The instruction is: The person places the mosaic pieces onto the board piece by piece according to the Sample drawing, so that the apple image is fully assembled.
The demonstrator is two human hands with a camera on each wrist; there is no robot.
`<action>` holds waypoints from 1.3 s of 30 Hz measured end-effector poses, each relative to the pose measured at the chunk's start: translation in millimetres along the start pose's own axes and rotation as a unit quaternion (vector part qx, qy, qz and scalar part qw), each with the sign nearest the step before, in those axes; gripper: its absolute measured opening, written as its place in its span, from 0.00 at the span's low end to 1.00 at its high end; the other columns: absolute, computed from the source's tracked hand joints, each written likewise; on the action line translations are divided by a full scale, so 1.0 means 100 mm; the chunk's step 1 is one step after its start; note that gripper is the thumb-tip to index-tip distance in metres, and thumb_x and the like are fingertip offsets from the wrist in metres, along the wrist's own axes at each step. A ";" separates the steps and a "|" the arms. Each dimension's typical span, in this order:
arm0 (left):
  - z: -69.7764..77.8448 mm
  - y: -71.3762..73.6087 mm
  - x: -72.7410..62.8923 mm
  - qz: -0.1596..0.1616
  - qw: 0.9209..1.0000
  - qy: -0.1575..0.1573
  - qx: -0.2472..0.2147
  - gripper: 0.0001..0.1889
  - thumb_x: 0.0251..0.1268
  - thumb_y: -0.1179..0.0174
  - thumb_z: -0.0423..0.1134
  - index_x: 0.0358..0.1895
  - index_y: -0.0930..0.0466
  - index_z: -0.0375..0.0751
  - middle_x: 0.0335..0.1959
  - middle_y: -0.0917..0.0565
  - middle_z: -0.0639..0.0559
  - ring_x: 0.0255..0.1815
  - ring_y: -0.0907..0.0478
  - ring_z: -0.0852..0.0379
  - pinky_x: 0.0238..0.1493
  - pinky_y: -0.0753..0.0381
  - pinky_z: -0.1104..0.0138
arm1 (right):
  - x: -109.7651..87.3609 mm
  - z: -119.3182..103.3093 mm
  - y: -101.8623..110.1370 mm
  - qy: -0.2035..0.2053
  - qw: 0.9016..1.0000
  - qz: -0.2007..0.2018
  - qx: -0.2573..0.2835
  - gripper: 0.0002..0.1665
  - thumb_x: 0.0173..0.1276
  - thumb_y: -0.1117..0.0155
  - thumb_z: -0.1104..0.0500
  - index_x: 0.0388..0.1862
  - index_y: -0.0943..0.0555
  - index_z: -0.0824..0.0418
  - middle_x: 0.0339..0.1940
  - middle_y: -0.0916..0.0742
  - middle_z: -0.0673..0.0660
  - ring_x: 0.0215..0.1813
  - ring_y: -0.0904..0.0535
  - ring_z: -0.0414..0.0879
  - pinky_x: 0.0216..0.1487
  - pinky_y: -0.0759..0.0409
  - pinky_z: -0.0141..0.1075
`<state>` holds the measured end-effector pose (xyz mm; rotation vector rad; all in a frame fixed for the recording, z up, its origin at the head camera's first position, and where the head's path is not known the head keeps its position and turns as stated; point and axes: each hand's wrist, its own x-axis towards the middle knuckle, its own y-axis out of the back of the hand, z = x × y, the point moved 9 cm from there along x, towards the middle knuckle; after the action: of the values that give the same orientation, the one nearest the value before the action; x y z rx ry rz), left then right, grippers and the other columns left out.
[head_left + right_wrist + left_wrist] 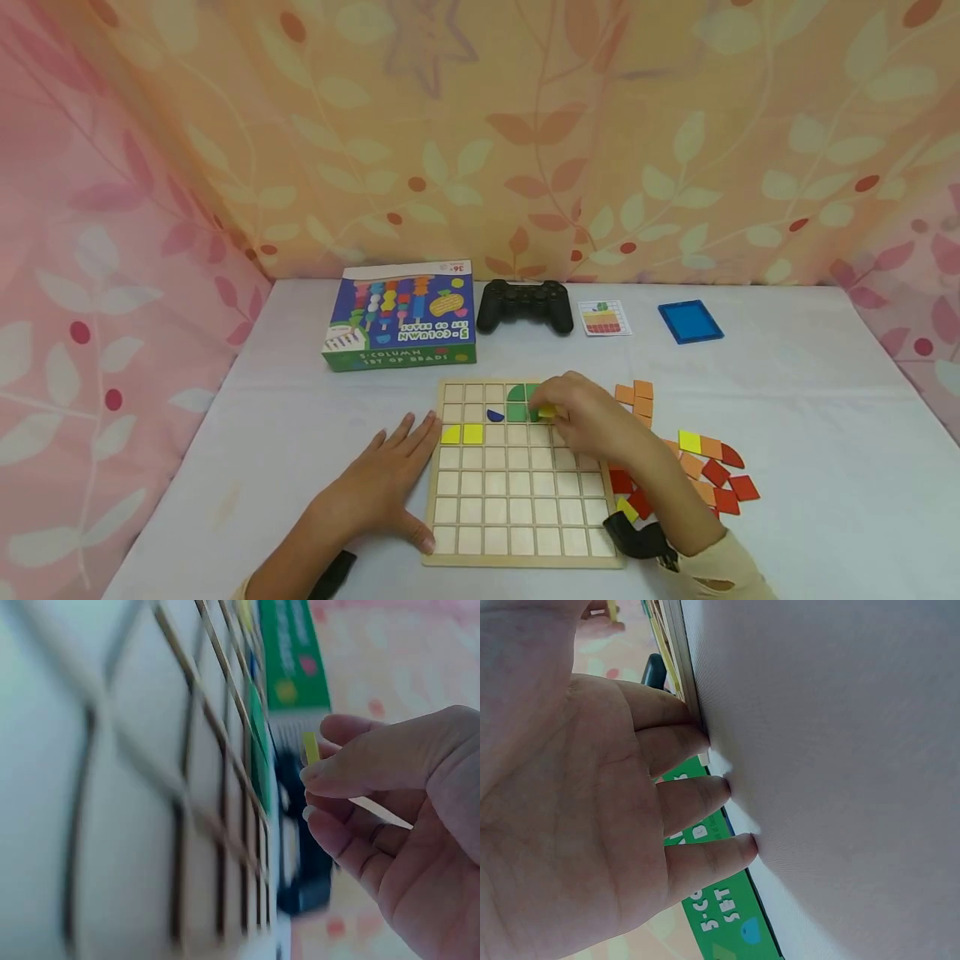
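My left hand lies spread beside the wooden grid board, its fingertips and thumb at the board's left edge. In the left wrist view its fingers are straight and rest on the white cloth. Over the upper right part of the board, my right hand pinches a thin yellow tile between thumb and fingers. Green pieces sit in cells right by these fingers. A small dark blue piece lies left of them. Lower left, a rounded yellow piece adjoins a yellow square.
Loose red, orange and yellow tiles are scattered right of the board, partly under my right forearm. Behind stand a bead-set box, a black game controller, a pattern card and a blue tray. A patterned curtain backs the table.
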<state>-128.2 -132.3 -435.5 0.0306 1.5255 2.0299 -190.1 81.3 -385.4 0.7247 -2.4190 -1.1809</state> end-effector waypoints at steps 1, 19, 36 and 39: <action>0.00 0.00 0.00 0.001 1.000 -0.002 0.000 0.77 0.22 0.25 0.74 0.81 0.53 0.40 0.82 0.51 0.46 0.81 0.59 0.40 0.73 0.51 0.38 | 0.03 -0.08 -0.06 0.021 1.000 -0.006 -0.002 0.20 0.62 0.40 0.79 0.44 0.13 0.61 0.46 0.12 0.50 0.52 0.22 0.48 0.57 0.21 0.47; 0.03 0.04 0.00 -0.001 1.000 -0.003 0.013 0.77 0.22 0.24 0.73 0.81 0.52 0.39 0.82 0.50 0.46 0.81 0.58 0.40 0.72 0.49 0.38 | 0.20 -0.24 -0.36 0.018 0.998 -0.048 -0.036 0.07 0.61 0.28 0.68 0.38 0.12 0.60 0.34 0.17 0.48 0.36 0.25 0.42 0.43 0.21 0.38; 0.03 0.04 0.00 0.001 1.000 -0.010 0.006 0.76 0.24 0.24 0.73 0.81 0.52 0.39 0.81 0.50 0.46 0.80 0.58 0.38 0.72 0.49 0.38 | 0.35 -0.35 -0.54 -0.069 0.991 -0.010 -0.114 0.22 0.58 0.22 0.59 0.14 0.27 0.53 0.17 0.27 0.46 0.23 0.32 0.40 0.25 0.30 0.35; 0.04 0.03 -0.01 -0.004 1.000 -0.006 0.004 0.76 0.24 0.24 0.73 0.81 0.52 0.39 0.81 0.50 0.45 0.80 0.58 0.38 0.72 0.49 0.38 | 0.29 -0.38 -0.53 -0.058 0.991 -0.010 -0.124 0.20 0.60 0.24 0.63 0.15 0.25 0.55 0.17 0.27 0.46 0.23 0.33 0.41 0.25 0.32 0.33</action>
<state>-127.7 -130.0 -431.5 0.0409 1.5241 2.0141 -178.6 12.9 -403.4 0.6204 -2.3003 -1.5361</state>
